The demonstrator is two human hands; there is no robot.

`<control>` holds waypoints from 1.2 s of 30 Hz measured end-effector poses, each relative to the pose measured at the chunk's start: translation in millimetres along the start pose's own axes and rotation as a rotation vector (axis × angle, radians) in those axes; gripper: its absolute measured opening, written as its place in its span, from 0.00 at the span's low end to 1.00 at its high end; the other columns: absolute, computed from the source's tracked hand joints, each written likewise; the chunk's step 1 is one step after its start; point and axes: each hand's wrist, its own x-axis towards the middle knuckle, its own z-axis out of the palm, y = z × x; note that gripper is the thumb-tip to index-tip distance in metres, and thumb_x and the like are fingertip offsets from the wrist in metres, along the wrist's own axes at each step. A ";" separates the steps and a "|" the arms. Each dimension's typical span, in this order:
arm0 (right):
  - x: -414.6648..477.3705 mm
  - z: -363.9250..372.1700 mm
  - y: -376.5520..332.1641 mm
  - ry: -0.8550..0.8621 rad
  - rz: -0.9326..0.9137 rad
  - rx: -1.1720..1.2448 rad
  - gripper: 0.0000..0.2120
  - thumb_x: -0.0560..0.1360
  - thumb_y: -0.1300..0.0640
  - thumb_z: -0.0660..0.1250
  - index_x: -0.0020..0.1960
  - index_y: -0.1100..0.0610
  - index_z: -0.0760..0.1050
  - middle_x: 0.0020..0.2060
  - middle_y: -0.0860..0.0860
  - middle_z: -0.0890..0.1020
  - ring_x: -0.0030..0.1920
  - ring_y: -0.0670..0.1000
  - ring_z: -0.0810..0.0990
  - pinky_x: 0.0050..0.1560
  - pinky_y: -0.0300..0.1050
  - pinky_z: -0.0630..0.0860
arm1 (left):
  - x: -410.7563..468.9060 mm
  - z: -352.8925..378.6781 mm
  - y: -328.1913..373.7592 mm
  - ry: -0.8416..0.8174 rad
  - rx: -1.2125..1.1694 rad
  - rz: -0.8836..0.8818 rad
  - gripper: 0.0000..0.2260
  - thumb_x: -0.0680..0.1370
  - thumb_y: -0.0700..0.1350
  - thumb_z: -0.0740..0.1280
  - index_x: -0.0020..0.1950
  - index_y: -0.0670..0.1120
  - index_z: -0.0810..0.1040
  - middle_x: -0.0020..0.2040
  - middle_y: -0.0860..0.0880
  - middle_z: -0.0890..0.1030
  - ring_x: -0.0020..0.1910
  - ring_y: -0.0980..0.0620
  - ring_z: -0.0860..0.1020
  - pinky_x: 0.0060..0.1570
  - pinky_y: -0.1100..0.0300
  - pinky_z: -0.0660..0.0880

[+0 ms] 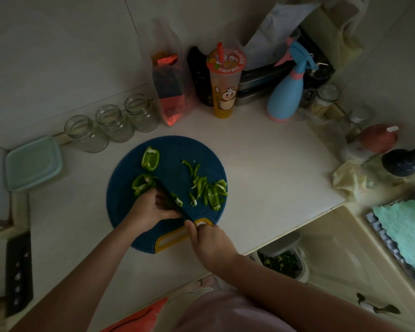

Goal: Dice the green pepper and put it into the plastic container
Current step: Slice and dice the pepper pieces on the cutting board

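A round blue cutting board (pixel 177 149) lies on the white counter. My left hand (pixel 151 207) holds down a green pepper piece (pixel 143 184) with curled fingers. My right hand (pixel 211 240) grips the handle of a dark knife (pixel 170 200), whose blade lies against that piece. Another pepper chunk (pixel 150 158) sits further back on the board. Several cut green strips (pixel 209 190) lie on the board's right side. A pale blue plastic container (pixel 32 162) stands at the far left of the counter.
Three glass jars (pixel 110 123) line the wall behind the board. A plastic bag (pixel 170 92), a drink cup (pixel 224 80) and a blue spray bottle (pixel 288 92) stand at the back. Jars and a crumpled cloth (pixel 349 179) crowd the right. A cleaver (pixel 18 271) lies at left.
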 end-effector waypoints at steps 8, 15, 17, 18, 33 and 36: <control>0.5 -1.3 -7.4 0.010 0.042 -0.080 0.28 0.81 0.39 0.47 0.47 0.61 0.74 0.47 0.60 0.80 0.50 0.61 0.78 0.44 0.48 0.71 | 5.1 -3.3 -3.9 -0.030 0.010 0.006 0.20 0.63 0.40 0.79 0.51 0.44 0.76 0.45 0.52 0.82 0.45 0.58 0.79 0.42 0.66 0.74; 12.0 3.4 -3.7 -0.011 0.089 0.018 0.27 0.80 0.38 0.47 0.48 0.59 0.73 0.47 0.59 0.79 0.50 0.60 0.79 0.46 0.48 0.71 | 11.0 -4.4 -9.6 -0.029 0.077 -0.007 0.23 0.61 0.45 0.80 0.50 0.42 0.75 0.45 0.49 0.82 0.46 0.53 0.80 0.50 0.54 0.77; 14.2 0.7 -5.0 -0.044 0.098 0.049 0.24 0.80 0.39 0.48 0.40 0.56 0.70 0.41 0.58 0.78 0.49 0.60 0.79 0.46 0.48 0.72 | 11.5 -4.3 -10.6 -0.035 0.066 -0.011 0.24 0.61 0.45 0.80 0.50 0.44 0.74 0.46 0.49 0.82 0.47 0.53 0.80 0.51 0.54 0.77; 15.9 -0.5 -6.2 -0.075 0.108 0.071 0.24 0.80 0.40 0.47 0.36 0.54 0.67 0.37 0.56 0.76 0.48 0.60 0.79 0.45 0.48 0.71 | 11.6 -3.9 -11.4 -0.040 0.059 -0.013 0.24 0.60 0.45 0.81 0.51 0.45 0.73 0.46 0.49 0.81 0.47 0.53 0.80 0.52 0.54 0.77; -1.8 -6.2 11.4 -0.038 0.167 0.543 0.27 0.78 0.38 0.54 0.32 0.58 0.67 0.22 0.49 0.70 0.23 0.45 0.69 0.33 0.44 0.71 | 1.0 10.6 1.9 0.025 -0.150 0.005 0.23 0.65 0.40 0.78 0.55 0.46 0.72 0.48 0.52 0.79 0.47 0.58 0.78 0.45 0.67 0.74; -5.0 -8.2 13.6 -0.019 0.075 0.399 0.33 0.78 0.38 0.51 0.34 0.66 0.69 0.29 0.60 0.73 0.30 0.50 0.72 0.42 0.50 0.73 | 2.1 9.7 2.1 0.016 -0.123 0.018 0.22 0.65 0.39 0.78 0.54 0.45 0.72 0.46 0.51 0.79 0.46 0.57 0.78 0.42 0.68 0.73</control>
